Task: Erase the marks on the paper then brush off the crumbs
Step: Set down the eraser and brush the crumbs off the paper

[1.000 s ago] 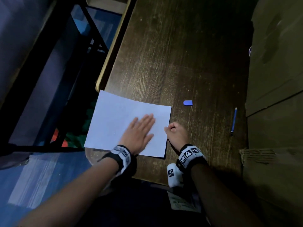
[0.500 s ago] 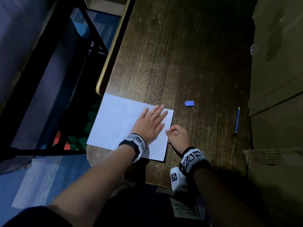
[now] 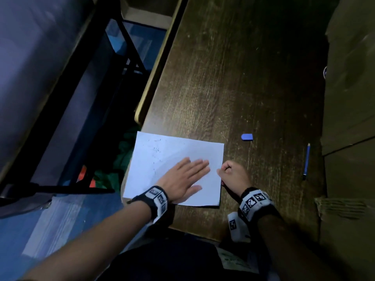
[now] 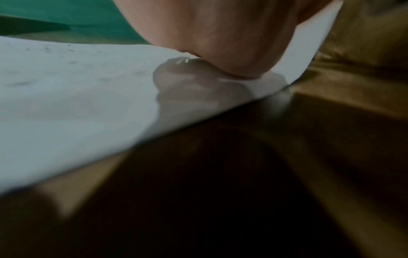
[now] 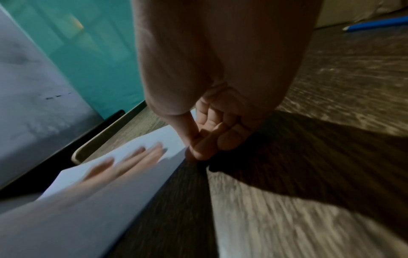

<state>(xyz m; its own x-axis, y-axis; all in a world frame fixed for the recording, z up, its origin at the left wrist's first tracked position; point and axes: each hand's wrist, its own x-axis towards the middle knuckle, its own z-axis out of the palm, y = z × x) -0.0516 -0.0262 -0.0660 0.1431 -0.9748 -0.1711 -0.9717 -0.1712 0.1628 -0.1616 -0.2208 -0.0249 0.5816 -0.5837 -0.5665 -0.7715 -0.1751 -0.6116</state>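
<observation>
One paper [image 3: 174, 151], one eraser [image 3: 247, 137], one pencil [image 3: 306, 161], two hands

Dim, bluish light throughout; both wrist views motion-blurred, edges stretched by wide-angle distortion.

My left hand [image 3: 185, 175] lies flat, palm down, fingers straight and together. My right hand [image 3: 233, 174] is curled, knuckles up, thumb tucked against my fingers.

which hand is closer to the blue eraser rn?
Right. The right hand sits at the paper's right edge, just below-left of the blue eraser. The left hand lies flat on the paper, farther left of the eraser.
</observation>
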